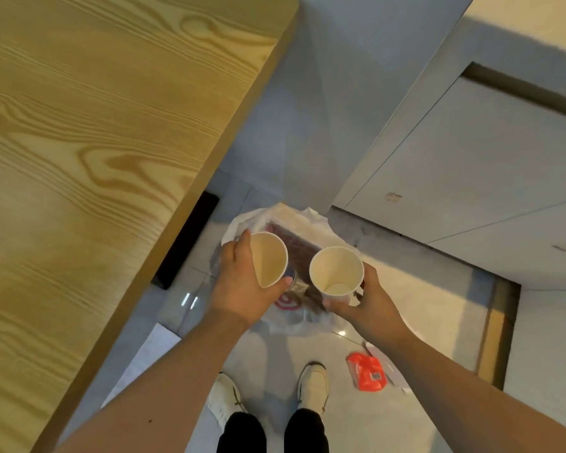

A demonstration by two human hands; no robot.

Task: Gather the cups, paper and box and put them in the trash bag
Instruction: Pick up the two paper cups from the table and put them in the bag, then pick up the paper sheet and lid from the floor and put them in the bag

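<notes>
Both forearms reached over the floor; left hand [242, 282] and right hand [370, 305] each gripped a paper cup [270, 259] [336, 271] in closed fingers above the trash bag [294, 318]. Step: depositing cups; next, lowering and releasing.

Above trash bag [294, 220]: open air, both cups held there.
Left of bag: wooden table [95, 142] edge.
Near side of bag: bare floor [268, 361], red packet [366, 371].

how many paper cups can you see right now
2: one cup in the left hand, one cup in the right hand, both above the trash bag. Others may be hidden.
</notes>
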